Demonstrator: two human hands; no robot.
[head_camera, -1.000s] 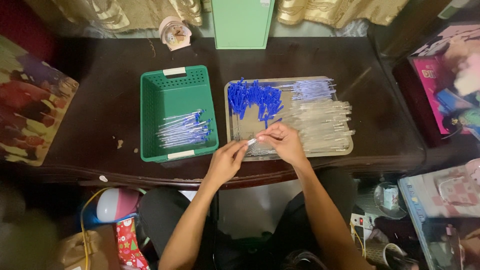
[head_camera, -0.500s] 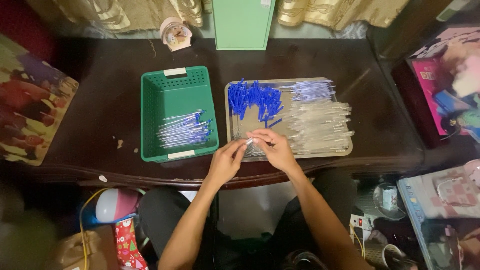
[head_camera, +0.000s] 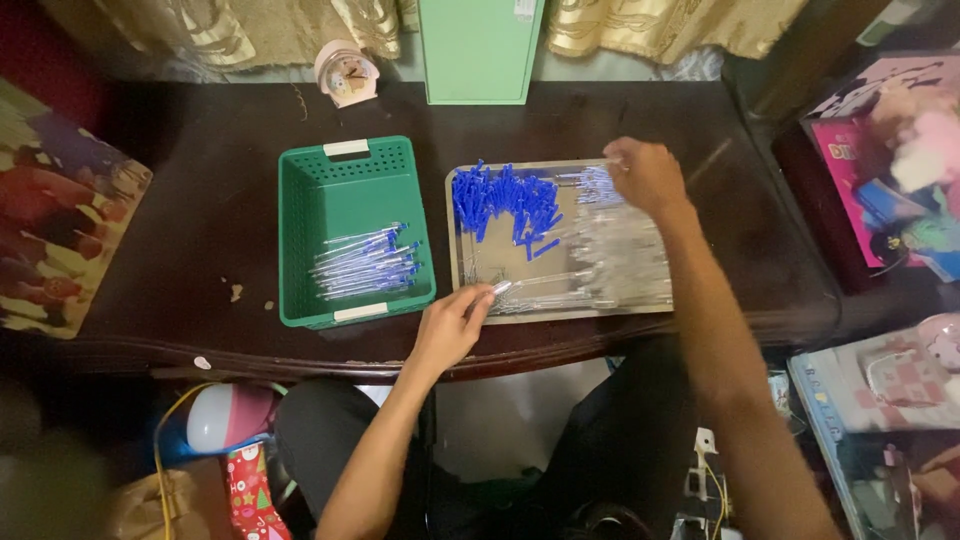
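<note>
Seated at a dark wooden table (head_camera: 200, 230), a person works over a shallow metal tray (head_camera: 462, 290) of pen parts, seen from above. Nearest the camera, the left hand (head_camera: 448, 325) rests at the tray's front edge, its fingers (head_camera: 480, 297) drawn narrow around the end of a clear pen barrel (head_camera: 535, 283), which lies across the tray's front and points away to the right. Just beyond it lies a spread of clear barrels (head_camera: 620, 255), and behind them a heap of blue caps (head_camera: 505, 200) fills the tray's middle. At the tray's far right corner the right hand (head_camera: 648, 175) hovers over a small bundle of refills (head_camera: 595, 183), fingers curled; motion blur makes it hard to say whether they hold anything. Left of the tray and just beside it stands a green plastic basket (head_camera: 340, 165) holding a pile of assembled blue pens (head_camera: 368, 262). Farther back stand a small pink clock (head_camera: 346, 72) and a green box (head_camera: 480, 50) against the curtain.
</note>
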